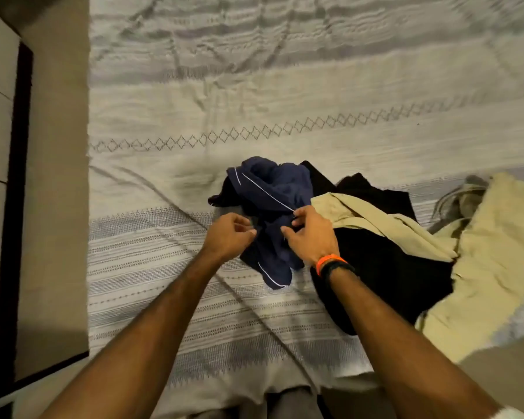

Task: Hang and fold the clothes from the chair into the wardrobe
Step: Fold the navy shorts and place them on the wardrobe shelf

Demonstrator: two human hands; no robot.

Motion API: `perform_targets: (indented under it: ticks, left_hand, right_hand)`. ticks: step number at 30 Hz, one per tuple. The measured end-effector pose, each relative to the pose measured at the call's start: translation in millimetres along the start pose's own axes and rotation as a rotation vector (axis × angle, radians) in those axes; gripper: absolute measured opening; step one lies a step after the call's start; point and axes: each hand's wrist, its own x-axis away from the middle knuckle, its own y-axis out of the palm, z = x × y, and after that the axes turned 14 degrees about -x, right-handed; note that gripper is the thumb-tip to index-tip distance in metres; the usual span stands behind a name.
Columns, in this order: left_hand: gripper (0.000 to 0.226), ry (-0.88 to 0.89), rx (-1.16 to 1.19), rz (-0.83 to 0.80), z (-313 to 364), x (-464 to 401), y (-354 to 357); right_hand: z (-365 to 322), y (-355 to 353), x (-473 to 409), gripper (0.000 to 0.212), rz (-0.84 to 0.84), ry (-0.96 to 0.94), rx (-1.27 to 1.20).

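A crumpled navy garment with thin white piping [270, 192] lies on the bed [254, 101], on top of a pile of clothes. My left hand [229, 235] has curled fingers pinching the garment's left edge. My right hand [310, 234], with orange and black bands at the wrist, pinches the navy cloth near its white piping. A black garment [384, 261] lies under and to the right of the navy one. A beige garment [481, 267] spreads over the black one toward the bed's right side.
The bedspread is pale with grey woven stripes and a diamond band. A grey cloth [460, 201] shows behind the beige garment. A cabinet with a dark frame [15, 207] stands left of the bed, with a strip of floor [58, 176] between.
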Motion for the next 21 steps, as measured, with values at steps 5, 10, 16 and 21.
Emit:
perform_targets:
  ticks: [5,10,16,21]
  left_hand:
    - [0.031,-0.080,0.091,0.018,5,-58,15]
    - [0.052,-0.148,0.167,-0.010,1,-82,26]
    - [0.096,-0.083,0.155,-0.129,5,-76,21]
    - [0.079,-0.022,0.308,0.006,15,-60,2]
  right_hand:
    - [4,18,-79,0.099,-0.054,-0.120,0.337]
    - [16,41,-113,0.048,-0.145,-0.083,0.489]
    - [4,43,-97,0.034,-0.154,-0.032,-0.126]
    - [-17,35,-88,0.013,-0.316,0.092,-0.671]
